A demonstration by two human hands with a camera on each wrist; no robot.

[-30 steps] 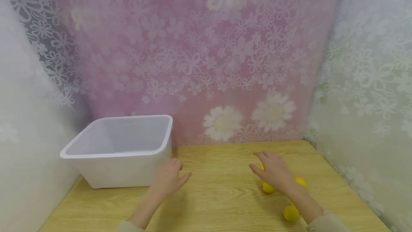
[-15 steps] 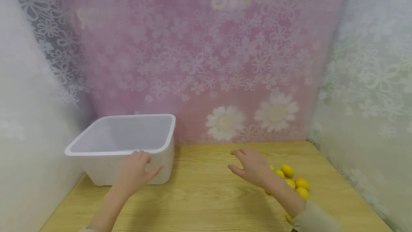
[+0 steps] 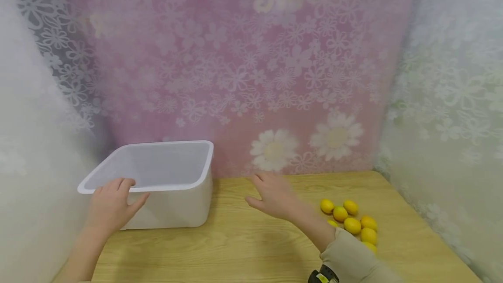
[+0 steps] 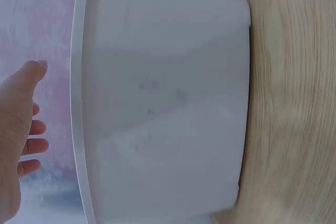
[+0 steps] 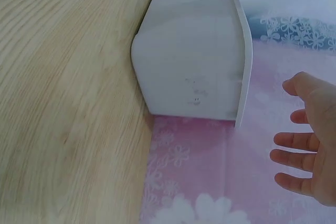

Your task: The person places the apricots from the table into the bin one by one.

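Note:
A white plastic bin with a broad rim stands at the left of the wooden table. My left hand is in front of its near left side, overlapping the rim in the head view; in the left wrist view the fingers show spread above rim height with nothing in them. My right hand hovers over the table to the right of the bin, thumb and fingers apart and holding nothing. Several yellow lemons lie in a loose cluster at the right, partly hidden behind my right forearm.
The wooden table reaches back to a pink flowered curtain. Pale flowered sheets close in the right and left sides. A dark watch shows by the right sleeve.
Both hands have moved left: the left from the bin's right corner to its near left side, the right away from the lemons, which now show more. The bin and lemons have stayed put.

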